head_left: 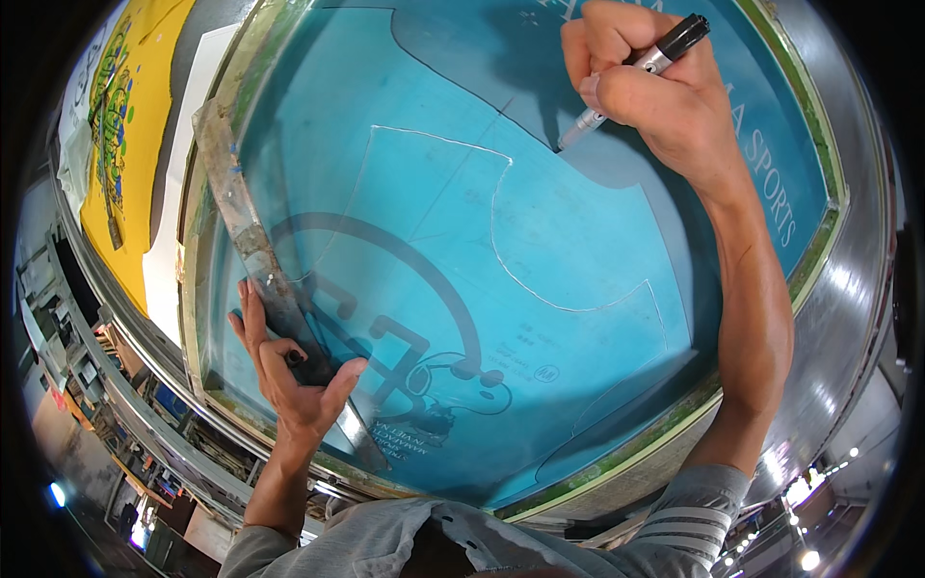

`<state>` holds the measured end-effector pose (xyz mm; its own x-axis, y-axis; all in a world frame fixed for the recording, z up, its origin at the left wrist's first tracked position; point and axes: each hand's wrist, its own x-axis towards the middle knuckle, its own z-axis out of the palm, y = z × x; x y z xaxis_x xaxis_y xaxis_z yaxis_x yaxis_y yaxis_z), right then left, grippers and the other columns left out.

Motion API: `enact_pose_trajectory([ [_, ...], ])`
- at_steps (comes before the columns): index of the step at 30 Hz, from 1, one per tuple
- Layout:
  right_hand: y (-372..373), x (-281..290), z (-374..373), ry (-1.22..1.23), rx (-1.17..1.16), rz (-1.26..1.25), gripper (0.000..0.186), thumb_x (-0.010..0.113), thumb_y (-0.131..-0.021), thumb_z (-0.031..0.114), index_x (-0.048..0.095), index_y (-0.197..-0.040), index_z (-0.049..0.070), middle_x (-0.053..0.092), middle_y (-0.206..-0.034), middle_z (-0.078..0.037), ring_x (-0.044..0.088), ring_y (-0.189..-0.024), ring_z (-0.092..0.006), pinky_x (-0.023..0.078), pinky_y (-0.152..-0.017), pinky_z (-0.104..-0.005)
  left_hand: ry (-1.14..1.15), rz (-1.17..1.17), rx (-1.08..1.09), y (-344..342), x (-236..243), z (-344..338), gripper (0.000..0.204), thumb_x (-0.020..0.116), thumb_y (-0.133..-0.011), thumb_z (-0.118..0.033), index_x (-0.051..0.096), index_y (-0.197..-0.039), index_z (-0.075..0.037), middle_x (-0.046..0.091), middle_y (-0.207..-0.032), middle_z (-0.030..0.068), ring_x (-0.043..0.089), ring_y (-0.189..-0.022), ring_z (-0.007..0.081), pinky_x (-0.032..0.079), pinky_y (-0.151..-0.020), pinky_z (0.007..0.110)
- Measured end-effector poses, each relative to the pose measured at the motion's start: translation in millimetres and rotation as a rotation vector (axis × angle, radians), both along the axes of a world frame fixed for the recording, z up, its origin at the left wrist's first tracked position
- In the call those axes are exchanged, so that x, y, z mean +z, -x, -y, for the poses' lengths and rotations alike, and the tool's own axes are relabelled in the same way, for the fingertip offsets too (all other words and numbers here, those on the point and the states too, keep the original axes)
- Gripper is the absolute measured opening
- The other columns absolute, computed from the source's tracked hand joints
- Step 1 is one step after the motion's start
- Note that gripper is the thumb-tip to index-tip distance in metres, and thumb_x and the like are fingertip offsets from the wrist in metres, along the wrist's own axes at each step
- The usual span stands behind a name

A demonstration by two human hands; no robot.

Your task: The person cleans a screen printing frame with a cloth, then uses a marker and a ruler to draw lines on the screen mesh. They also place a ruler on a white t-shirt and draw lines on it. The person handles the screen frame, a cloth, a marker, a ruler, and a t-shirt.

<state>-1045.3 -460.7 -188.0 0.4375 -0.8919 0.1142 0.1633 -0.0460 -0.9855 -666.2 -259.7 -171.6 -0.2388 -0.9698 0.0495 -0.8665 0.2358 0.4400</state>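
My right hand [665, 111] grips a silver marker [584, 127] with a black end, tilted down to the left. Its tip meets a dark curved line on a blue printing screen [578, 250], at the edge of a lighter garment-shaped area. Pale outlines, a grey round emblem and a cartoon drawing also show on the screen. At the left, my left hand [294, 390] rests over a long flat metal bar [246, 236] lying across the screen. Its fingers curl around a small black cylinder [297, 357]; whether that belongs to the bar I cannot tell.
A greenish-stained frame [827, 226] borders the screen, with shiny metal [858, 289] curving beyond it on the right. Yellow printed fabric [145, 125] lies at the far left beside a white strip [183, 183]. Cluttered shelves [125, 405] stand below left.
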Motion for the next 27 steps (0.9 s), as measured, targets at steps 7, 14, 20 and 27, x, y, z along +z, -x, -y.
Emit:
enact_pose_trajectory([
  [7,1,10,0,0.071,0.037,-0.054,0.027,0.061,-0.077,-0.004,0.042,-0.061,0.008,0.039,-0.059,0.002,0.035,-0.054,-0.0075,0.027,-0.051,-0.0278,-0.002,0.009,-0.009,1,1,0,0.067,0.088,-0.076,-0.051,0.043,-0.092,-0.004,0.031,-0.157,0.0382,0.024,-0.151,0.0524,0.007,-0.121,0.063],
  [14,1,11,0,0.004,0.056,-0.067,0.027,0.062,-0.075,-0.003,0.042,-0.06,0.009,0.037,-0.057,0.003,0.033,-0.053,-0.0067,0.026,-0.05,-0.0276,0.006,0.007,-0.008,0,-1,-2,0.067,0.088,-0.076,-0.052,0.043,-0.091,-0.005,0.031,-0.158,0.0367,0.024,-0.151,0.0527,0.006,-0.122,0.063],
  [20,7,-5,8,0.013,0.049,0.131,0.018,0.061,-0.078,0.001,0.05,-0.065,0.008,0.046,-0.059,0.001,0.04,-0.054,-0.0083,0.026,-0.049,-0.0272,0.005,0.004,-0.011,-3,1,-1,0.065,0.088,-0.076,-0.049,0.043,-0.091,-0.005,0.031,-0.158,0.0357,0.024,-0.151,0.0515,0.006,-0.122,0.063],
  [27,-3,55,-22,-0.218,-0.606,0.177,0.012,0.063,-0.092,0.016,0.059,-0.088,0.004,0.06,-0.082,-0.007,0.047,-0.067,-0.0144,0.035,-0.058,-0.03,-0.015,-0.048,0.023,0,2,1,0.063,0.092,-0.075,-0.037,0.04,-0.093,-0.006,0.03,-0.16,0.0334,0.021,-0.152,0.0508,0.003,-0.12,0.067],
])
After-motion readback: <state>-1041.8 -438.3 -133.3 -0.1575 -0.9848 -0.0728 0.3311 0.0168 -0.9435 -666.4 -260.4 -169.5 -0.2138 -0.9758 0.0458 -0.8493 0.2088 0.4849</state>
